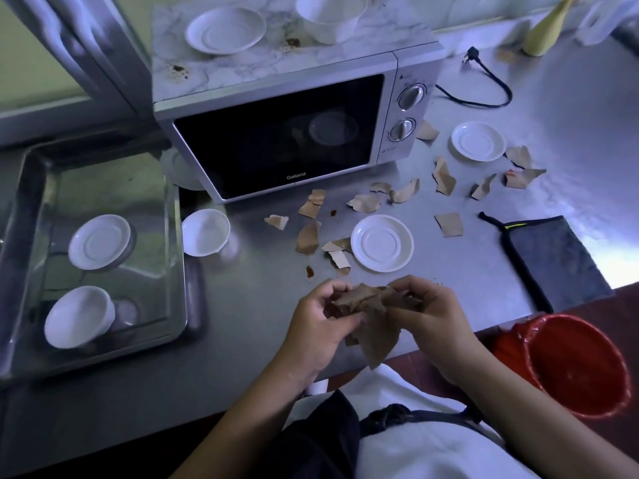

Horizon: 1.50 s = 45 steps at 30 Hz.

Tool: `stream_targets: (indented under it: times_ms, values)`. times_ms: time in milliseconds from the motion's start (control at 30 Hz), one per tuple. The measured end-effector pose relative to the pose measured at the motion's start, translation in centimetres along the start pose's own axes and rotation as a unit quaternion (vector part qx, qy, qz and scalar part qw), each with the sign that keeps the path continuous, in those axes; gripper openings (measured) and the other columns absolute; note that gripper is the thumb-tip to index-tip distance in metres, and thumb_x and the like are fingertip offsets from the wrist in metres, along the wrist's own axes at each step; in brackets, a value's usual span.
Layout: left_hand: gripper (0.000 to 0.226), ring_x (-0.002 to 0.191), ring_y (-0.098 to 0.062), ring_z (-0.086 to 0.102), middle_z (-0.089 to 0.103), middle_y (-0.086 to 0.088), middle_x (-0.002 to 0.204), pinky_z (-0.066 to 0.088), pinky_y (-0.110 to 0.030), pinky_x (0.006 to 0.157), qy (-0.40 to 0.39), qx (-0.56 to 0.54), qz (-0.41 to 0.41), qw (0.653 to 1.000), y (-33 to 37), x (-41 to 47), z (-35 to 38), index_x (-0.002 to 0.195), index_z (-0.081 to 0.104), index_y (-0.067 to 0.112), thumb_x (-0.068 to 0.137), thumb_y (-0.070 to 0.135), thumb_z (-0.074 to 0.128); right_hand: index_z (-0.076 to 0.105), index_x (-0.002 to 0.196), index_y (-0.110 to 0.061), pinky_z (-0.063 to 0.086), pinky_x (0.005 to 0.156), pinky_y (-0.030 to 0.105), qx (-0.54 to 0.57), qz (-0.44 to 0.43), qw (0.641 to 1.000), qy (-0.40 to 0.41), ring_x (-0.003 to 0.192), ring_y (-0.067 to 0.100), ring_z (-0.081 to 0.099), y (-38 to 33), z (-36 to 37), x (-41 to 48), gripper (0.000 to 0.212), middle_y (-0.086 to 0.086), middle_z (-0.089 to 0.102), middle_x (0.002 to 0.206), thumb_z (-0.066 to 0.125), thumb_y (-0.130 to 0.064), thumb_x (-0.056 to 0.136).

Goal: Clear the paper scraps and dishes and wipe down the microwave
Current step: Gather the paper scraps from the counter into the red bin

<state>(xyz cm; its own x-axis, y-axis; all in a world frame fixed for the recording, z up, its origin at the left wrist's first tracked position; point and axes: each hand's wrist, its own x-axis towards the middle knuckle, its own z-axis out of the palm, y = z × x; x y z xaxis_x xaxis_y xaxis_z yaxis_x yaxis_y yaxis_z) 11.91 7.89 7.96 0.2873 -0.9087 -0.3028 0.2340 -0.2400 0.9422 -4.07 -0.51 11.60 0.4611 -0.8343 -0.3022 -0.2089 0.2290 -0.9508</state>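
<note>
The person is standing at the near edge of the bench (242,340). The left hand (321,319) and the right hand (428,316) are close together. Both are curling their fingers around 1 bunch of brown paper (375,326), which is hanging just above the bench edge.

More paper scraps (366,203) are lying loose on the bench. Some are between the hands and the microwave (276,140), and some are off to the right.

The microwave is sitting at the far side with its door closed. Brown spots (293,43) are showing on its top. A top saucer (225,30) and a big bowl (331,15) are sitting up there too.

A near saucer (382,243) is sitting just past the hands, with scraps touching its left side. A far saucer (478,141) is sitting to the right of the microwave. A small bowl (205,232) is sitting just beside the metal tray (103,356) on the left. Inside the tray, a tray saucer (99,242) and a tray bowl (79,316) are lying tipped.

A grey cloth (553,261) is lying flat on the right. A red bin (577,364) is standing below the bench, near the right hand.
</note>
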Motion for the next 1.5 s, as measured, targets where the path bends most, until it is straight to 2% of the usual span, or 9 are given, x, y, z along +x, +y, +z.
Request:
stream_targets:
  times_ms: [167,233,367,600,800,967,1233,1333,1500]
  values:
    - [0.039,0.097,-0.017,0.068,0.073,-0.003,0.102,0.055,-0.027,0.080,-0.146,-0.055,-0.056,0.986,1.4,2.2,-2.6,0.106,0.072,0.025,0.070,0.025,0.087,0.074,0.082,-0.012,0.056,0.068,0.034,0.035,0.012,0.998,0.042,0.072,0.024,0.070,0.5,-0.4,-0.5,0.027,0.012,0.072,0.078,0.071,0.015,0.077]
    - [0.032,0.089,-0.015,0.065,0.071,0.000,0.096,0.055,-0.027,0.078,-0.114,-0.065,-0.071,0.989,1.5,4.5,-4.9,0.099,0.074,0.028,0.070,0.036,0.085,0.074,0.083,-0.012,0.056,0.070,0.038,0.055,0.018,0.995,0.076,0.073,0.027,0.069,0.7,-0.9,-0.9,0.028,0.014,0.072,0.078,0.071,0.016,0.077]
    - [0.009,0.079,-0.015,0.063,0.068,0.008,0.084,0.050,-0.027,0.075,0.099,0.185,-0.060,0.976,-0.2,11.4,-8.9,0.087,0.070,0.029,0.081,0.024,0.075,0.073,0.085,-0.010,0.056,0.066,0.034,0.084,0.019,0.987,0.137,0.074,0.026,0.071,1.1,-1.8,-2.0,0.026,0.009,0.074,0.081,0.069,0.015,0.080]
    - [0.044,0.109,-0.030,0.059,0.056,-0.007,0.125,0.052,-0.044,0.093,0.026,0.503,-0.030,0.863,-3.0,21.3,-9.4,0.125,0.059,0.022,0.083,0.021,0.073,0.073,0.086,-0.012,0.059,0.062,0.032,0.132,0.026,0.965,0.226,0.075,0.030,0.073,1.2,-1.1,-5.1,0.020,0.015,0.075,0.086,0.079,-0.008,0.067]
    - [0.027,0.108,-0.038,0.058,0.050,-0.012,0.124,0.051,-0.045,0.092,0.033,0.599,-0.025,0.799,-3.9,22.9,-9.2,0.112,0.065,0.019,0.086,0.022,0.069,0.074,0.086,-0.016,0.056,0.063,0.043,0.128,0.047,0.953,0.271,0.069,0.030,0.070,2.2,-0.9,-7.6,0.019,0.011,0.074,0.081,0.077,-0.002,0.074]
    - [0.017,0.104,-0.038,0.059,0.061,-0.015,0.116,0.043,-0.038,0.083,0.069,0.587,0.032,0.806,-3.6,22.0,-9.5,0.105,0.069,0.015,0.090,0.016,0.063,0.074,0.086,-0.016,0.060,0.061,0.037,0.143,0.041,0.949,0.277,0.069,0.027,0.072,2.6,-1.3,-8.0,0.021,0.012,0.074,0.083,0.074,0.003,0.078]
    - [0.017,0.090,-0.014,0.065,0.073,0.002,0.100,0.049,-0.026,0.082,0.039,0.387,0.088,0.917,2.4,14.3,-8.9,0.101,0.075,0.021,0.091,0.012,0.064,0.074,0.089,-0.011,0.058,0.063,0.029,0.145,0.004,0.972,0.184,0.076,0.027,0.073,1.0,-1.9,-5.8,0.023,0.014,0.074,0.087,0.080,-0.008,0.067]
    - [0.026,0.076,-0.008,0.065,0.075,0.009,0.085,0.049,-0.019,0.069,-0.037,0.234,0.052,0.970,4.2,9.3,-6.5,0.092,0.075,0.032,0.090,0.007,0.068,0.074,0.089,-0.015,0.060,0.076,0.041,0.093,-0.016,0.989,0.114,0.087,0.036,0.071,-0.3,-1.7,-4.7,0.018,0.016,0.073,0.092,0.079,-0.006,0.074]
    - [0.024,0.074,-0.005,0.068,0.077,-0.001,0.083,0.052,-0.016,0.069,-0.122,0.106,0.014,0.987,5.2,4.4,-3.4,0.088,0.077,0.024,0.081,0.002,0.076,0.073,0.091,-0.017,0.052,0.085,0.059,0.034,-0.037,0.998,0.033,0.087,0.051,0.064,-1.7,-1.1,-2.9,0.018,0.028,0.069,0.089,0.077,-0.002,0.081]
